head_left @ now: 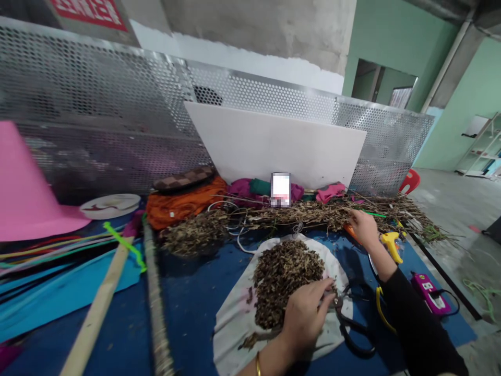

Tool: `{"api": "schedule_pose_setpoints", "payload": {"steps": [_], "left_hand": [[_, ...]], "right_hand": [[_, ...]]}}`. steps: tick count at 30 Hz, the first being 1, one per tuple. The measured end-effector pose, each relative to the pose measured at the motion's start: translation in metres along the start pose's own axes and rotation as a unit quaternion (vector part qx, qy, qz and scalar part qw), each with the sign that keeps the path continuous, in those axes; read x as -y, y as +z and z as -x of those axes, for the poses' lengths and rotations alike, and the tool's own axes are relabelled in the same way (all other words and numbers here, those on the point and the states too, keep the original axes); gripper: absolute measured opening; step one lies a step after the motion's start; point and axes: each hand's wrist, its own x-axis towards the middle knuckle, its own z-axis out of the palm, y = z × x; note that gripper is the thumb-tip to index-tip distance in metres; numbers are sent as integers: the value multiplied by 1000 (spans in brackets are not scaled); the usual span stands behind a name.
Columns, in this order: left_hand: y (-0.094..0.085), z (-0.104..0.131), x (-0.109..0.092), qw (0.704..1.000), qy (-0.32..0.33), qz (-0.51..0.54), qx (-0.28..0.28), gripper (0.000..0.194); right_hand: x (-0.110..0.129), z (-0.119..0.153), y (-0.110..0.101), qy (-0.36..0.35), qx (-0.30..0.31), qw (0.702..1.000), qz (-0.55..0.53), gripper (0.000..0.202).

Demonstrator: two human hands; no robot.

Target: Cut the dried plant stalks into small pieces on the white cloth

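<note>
My left hand [307, 313] is over the right side of a heap of crumbled dried leaves [289, 279]. Its fingers and thumb are bent towards each other; whatever is between them is too small to make out. Under the heap lies a white cloth [235, 318]. Black-handled scissors [358, 334] rest by those fingertips, partly on the cloth. Farther back, my right hand [365, 228] reaches to a long pile of dried stems [293, 215], its fingertips pinched at the pile's front edge. An orange object [352, 234] is partly hidden beneath this hand.
On the right are a yellow glue gun [391, 246] and a purple power strip [430, 295]. A wooden stick [97, 305], a bark-covered branch [156, 303] and a pink hat [31, 198] are left. A white board [277, 143] leans behind, with a bright screen [281, 189] before it.
</note>
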Motion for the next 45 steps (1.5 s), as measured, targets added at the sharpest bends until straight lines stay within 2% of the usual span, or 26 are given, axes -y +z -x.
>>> {"api": "schedule_pose_setpoints", "payload": {"steps": [3, 5, 8, 12, 17, 22, 25, 27, 30, 34, 38, 42, 45], "left_hand": [[-1, -1, 1, 1000, 12, -10, 1, 22], [-1, -1, 2, 1000, 12, -16, 4, 21], [0, 0, 3, 1000, 5, -14, 4, 20], [1, 1, 2, 1000, -7, -2, 15, 20], [2, 1, 0, 999, -25, 2, 39, 19], [5, 2, 5, 999, -29, -2, 43, 18], [6, 3, 6, 998, -30, -10, 49, 18], [6, 4, 6, 999, -25, -12, 46, 18], [5, 4, 5, 999, -9, -11, 36, 19], [4, 4, 3, 1000, 24, -6, 20, 20], [6, 6, 5, 999, 39, -6, 1, 21], [7, 7, 12, 999, 34, -7, 12, 18], [7, 7, 16, 999, 41, -1, 8, 17]], "right_hand": [[14, -28, 17, -17, 6, 1000, 11, 28], [20, -40, 22, -33, 20, 999, 19, 22], [23, -49, 22, -54, 40, 997, 27, 21], [20, -49, 12, -56, 36, 997, 32, 24], [23, -38, 7, -40, 52, 997, 32, 23], [34, -4, 10, 4, 40, 999, 33, 29], [36, 14, 11, 4, 63, 998, 25, 26], [30, 17, 11, 2, 78, 997, 20, 23], [8, 7, 11, 34, 86, 995, 30, 26], [-33, -26, 16, 111, 71, 989, 73, 31], [-69, -65, 29, 142, 82, 980, 110, 26], [-90, -91, 47, 154, 108, 972, 141, 32], [-98, -101, 59, 153, 124, 968, 154, 34]]}}
